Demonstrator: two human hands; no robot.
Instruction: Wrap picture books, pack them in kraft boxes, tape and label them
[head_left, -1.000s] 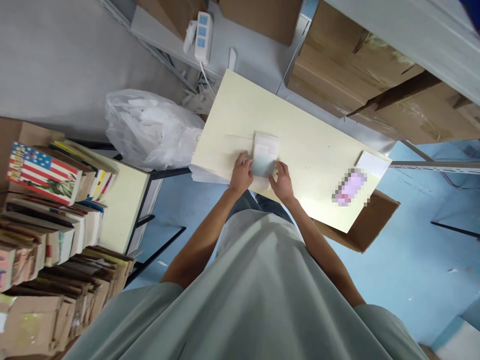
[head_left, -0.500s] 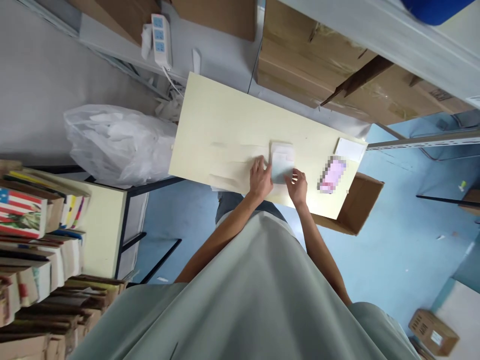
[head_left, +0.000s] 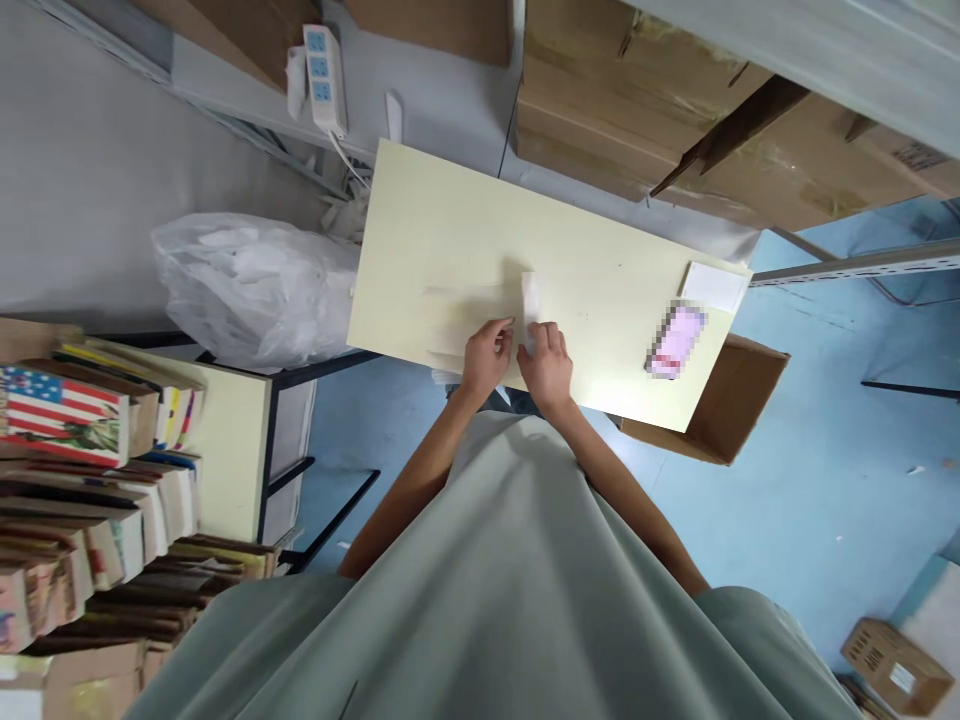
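A narrow white folded paper bundle stands nearly on edge over the cream tabletop. My right hand grips its lower end, with the thumb on the left side and fingers on the right. Just left of the bundle is my left hand, its fingers curled and a gap showing between thumb and fingertips. Nothing shows in that hand, and it looks apart from the paper. Faint whitish sheets or marks lie on the tabletop beside the left hand; they are too blurred to name.
A blurred-out pink phone-like item and a white flat box lie at the table's right end. An open carton stands below it. Left are a clear plastic bag and stacked books. A power strip lies behind.
The white bundle has gone from lying flat to standing narrow side up, a little farther left. Both hands have moved left, and the left hand has come off the bundle.
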